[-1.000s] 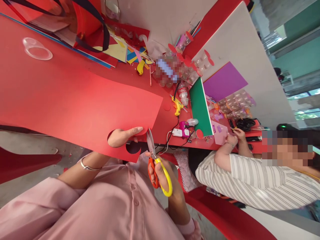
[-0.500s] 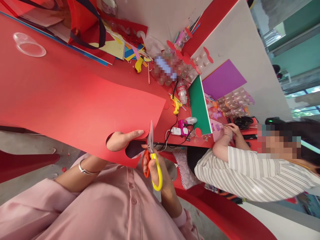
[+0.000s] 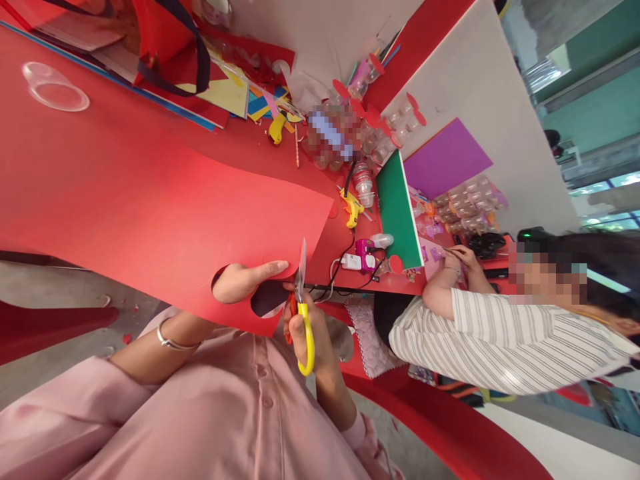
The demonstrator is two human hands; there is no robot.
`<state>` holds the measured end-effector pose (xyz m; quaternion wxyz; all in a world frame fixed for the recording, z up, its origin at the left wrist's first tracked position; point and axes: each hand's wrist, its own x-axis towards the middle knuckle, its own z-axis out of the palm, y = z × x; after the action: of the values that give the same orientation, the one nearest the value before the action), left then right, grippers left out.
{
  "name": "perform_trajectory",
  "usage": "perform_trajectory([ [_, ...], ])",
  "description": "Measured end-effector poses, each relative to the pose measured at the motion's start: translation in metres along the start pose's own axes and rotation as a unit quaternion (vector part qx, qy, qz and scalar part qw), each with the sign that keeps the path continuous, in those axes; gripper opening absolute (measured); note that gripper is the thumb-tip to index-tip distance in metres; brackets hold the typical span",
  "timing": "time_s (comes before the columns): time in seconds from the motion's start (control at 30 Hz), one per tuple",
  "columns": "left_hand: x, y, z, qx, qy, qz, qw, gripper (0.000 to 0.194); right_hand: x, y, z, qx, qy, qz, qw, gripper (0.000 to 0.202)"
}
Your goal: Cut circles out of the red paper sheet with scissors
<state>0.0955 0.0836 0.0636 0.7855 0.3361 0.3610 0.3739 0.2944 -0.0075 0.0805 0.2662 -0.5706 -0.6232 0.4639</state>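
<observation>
A large red paper sheet (image 3: 165, 207) spreads over the table and hangs past its front edge, with rounded cut-outs along its near side. My left hand (image 3: 237, 281) comes up through one cut-out and grips the sheet, thumb lying on top and the other fingers hidden beneath. Scissors (image 3: 304, 327) with one yellow and one orange handle are in my right hand (image 3: 317, 333). Their blades point away from me at the sheet's right edge, close to my left thumb tip. A clear plastic cup piece (image 3: 60, 90) lies at the far left.
Behind the sheet are a yellow glue gun (image 3: 353, 208), a yellow tape dispenser (image 3: 276, 129) and a pink plug adapter (image 3: 367, 255) with cables. A green board (image 3: 399, 210) stands upright as a divider. Beyond it a co-worker in a striped shirt (image 3: 480, 320) handles small purple pieces.
My right hand has closed the scissor handles together, and the yellow handle has shifted slightly left. The blades are closer together. My left hand and the sheet hardly moved.
</observation>
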Motion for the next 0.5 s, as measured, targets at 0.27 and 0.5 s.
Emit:
perform_trajectory([
  [0.27, 0.0011, -0.0029, 0.0014, -0.028, -0.013, -0.017, 0.999, 0.045, 0.0009, 0.0039, 0.0035, -0.012, -0.003, -0.003, 1.000, 0.087],
  [0.5, 0.0034, -0.0066, -0.0020, -0.022, -0.009, -0.041, 0.999, 0.047, 0.0007, 0.0073, 0.0078, 0.026, 0.007, 0.006, 1.000, 0.084],
])
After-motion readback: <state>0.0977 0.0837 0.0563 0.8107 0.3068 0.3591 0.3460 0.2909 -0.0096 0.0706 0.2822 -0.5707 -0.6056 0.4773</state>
